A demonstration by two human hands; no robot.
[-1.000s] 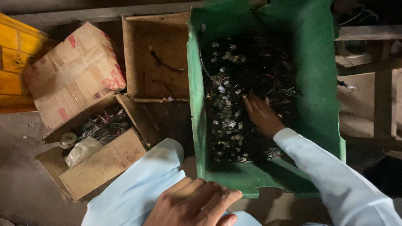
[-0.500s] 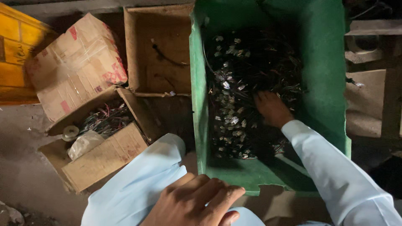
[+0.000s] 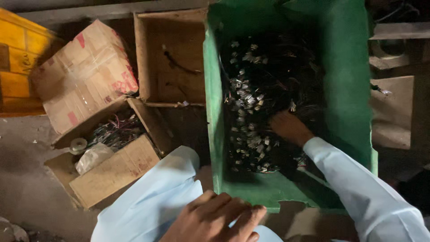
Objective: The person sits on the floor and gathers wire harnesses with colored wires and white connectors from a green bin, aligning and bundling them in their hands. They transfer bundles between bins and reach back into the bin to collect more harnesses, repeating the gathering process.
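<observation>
Right hand in the crate, left hand on the knee.
Right hand (image 3: 290, 127) digs, fingers buried, grip unclear, into black wires with pale metal connectors (image 3: 260, 103) filling the deep green plastic crate (image 3: 214, 112); left hand (image 3: 215, 219) rests spread, empty, by its near edge.

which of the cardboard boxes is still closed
The taped cardboard box at upper left, tilted beside the yellow crate. The other two stand open: the nearly empty box and the box of wires.
</observation>
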